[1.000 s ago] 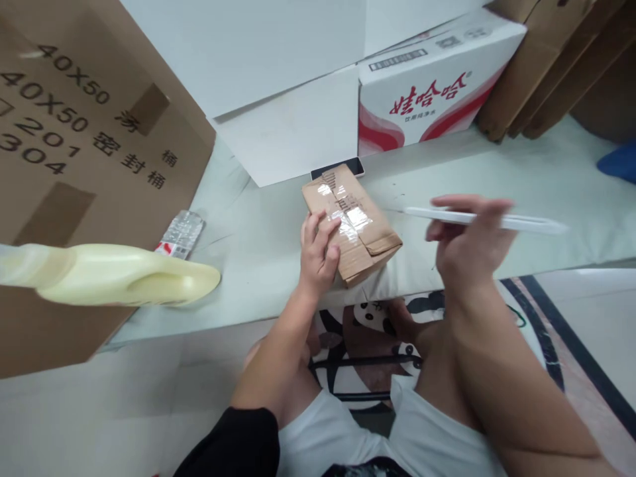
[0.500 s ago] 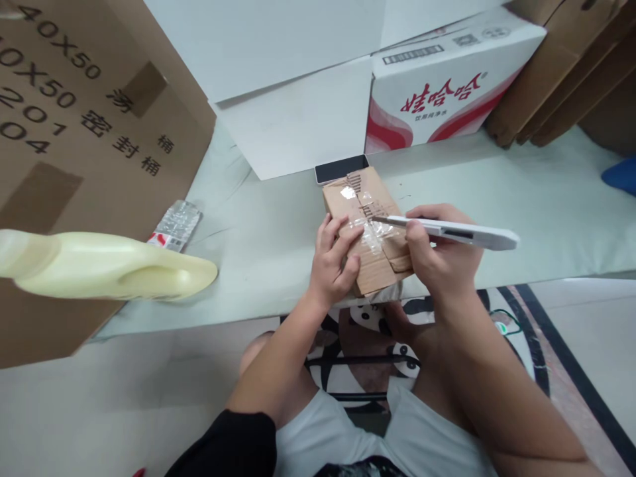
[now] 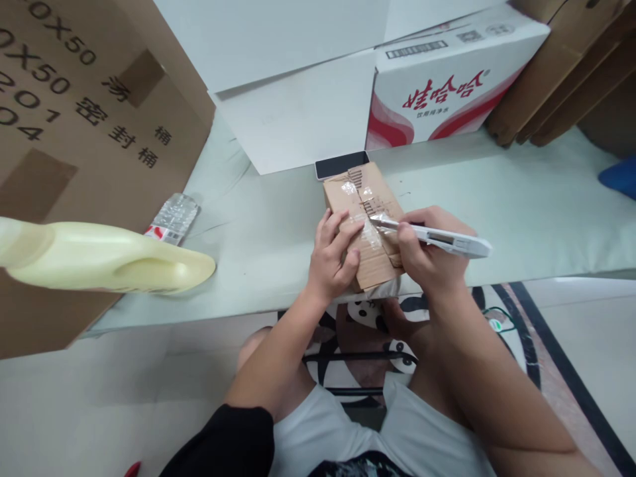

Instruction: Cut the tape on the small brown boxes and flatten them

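A small cardboard box point(image 3: 373, 265) with clear tape over its top seam lies at the table's front edge. My left hand point(image 3: 332, 258) grips its left side, the fingers bent over onto the top and the thumb near the front corner. In my right hand point(image 3: 437, 255) is a white utility knife point(image 3: 450, 240), the fingers closed around its handle. Its blade points left and meets the taped seam near the middle of the box. How deep the tip sits cannot be made out.
Behind the small box lies a dark phone-like slab point(image 3: 342, 165). A white carton with red print point(image 3: 447, 106) stands at the back. Leftward are a pale yellow bottle point(image 3: 109, 255), a clear plastic packet point(image 3: 176, 215) and a large brown carton point(image 3: 114, 179). Something blue point(image 3: 619, 177) shows at right.
The knife has shifted a little left, and its blade sits slightly lower along the seam. My right hand moved with it. My left hand stays on the box.
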Demonstrator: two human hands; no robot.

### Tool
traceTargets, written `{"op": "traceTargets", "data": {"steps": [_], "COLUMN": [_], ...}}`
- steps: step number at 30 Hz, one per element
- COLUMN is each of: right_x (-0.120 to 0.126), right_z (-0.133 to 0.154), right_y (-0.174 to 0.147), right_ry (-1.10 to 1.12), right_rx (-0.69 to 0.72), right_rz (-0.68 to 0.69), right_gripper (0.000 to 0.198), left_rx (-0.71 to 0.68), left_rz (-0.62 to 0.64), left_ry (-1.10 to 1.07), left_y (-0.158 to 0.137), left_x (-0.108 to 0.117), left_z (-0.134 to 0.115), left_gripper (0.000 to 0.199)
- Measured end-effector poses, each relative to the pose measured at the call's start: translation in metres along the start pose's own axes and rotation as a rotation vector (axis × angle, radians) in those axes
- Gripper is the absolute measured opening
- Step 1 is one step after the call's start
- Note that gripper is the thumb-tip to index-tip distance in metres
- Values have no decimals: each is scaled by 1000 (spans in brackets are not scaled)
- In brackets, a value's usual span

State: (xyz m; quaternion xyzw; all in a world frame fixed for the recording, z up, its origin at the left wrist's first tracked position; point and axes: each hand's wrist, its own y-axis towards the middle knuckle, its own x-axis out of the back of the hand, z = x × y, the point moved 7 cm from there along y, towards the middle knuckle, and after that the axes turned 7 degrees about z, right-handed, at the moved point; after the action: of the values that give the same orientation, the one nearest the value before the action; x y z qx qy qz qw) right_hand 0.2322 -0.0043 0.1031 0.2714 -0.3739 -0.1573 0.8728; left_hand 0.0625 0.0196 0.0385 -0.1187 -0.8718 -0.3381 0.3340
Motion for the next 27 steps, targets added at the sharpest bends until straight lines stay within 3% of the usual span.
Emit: {"op": "traceTargets", "data": {"steps": [9,11,14,16,18,21,23,25,27], "right_x": [7,15,32,31,14,-25,-47,-59,-64], "right_z": [-3,-4,-17,-34,-55,-92,-112,-122,-121], "right_y": [-8,-10,-15,-15,-11,-13,-22,-29,-30], "right_ry": [203,275,383,415,318,17,-124,-183,-168], "right_rx": [68,43,-39,-125,-229,-322,-331,-330,-304], "right_rz": [-87,-200,-497,-544,-337,138,370,463,470], "right_gripper": [30,33,29,25,23,24,43,62,62], "left_rx": [11,12,22,36,63,160,283,402,465], "left_rz": [-2,-5,-5,-14,-23,-60,-118,-184,-220], "left_ry": [9,-14,-44,-59,-86,-159,-254,-410,-539], "left_y": [1,0,1,2,4,3,-3,-12,-20], "left_x": [2,3,4,9,16,31,41,47,48], "left_z": [1,3,9,18,32,63,90,114,129], "left_gripper": [51,49,49,51,52,55,56,58,66]}}
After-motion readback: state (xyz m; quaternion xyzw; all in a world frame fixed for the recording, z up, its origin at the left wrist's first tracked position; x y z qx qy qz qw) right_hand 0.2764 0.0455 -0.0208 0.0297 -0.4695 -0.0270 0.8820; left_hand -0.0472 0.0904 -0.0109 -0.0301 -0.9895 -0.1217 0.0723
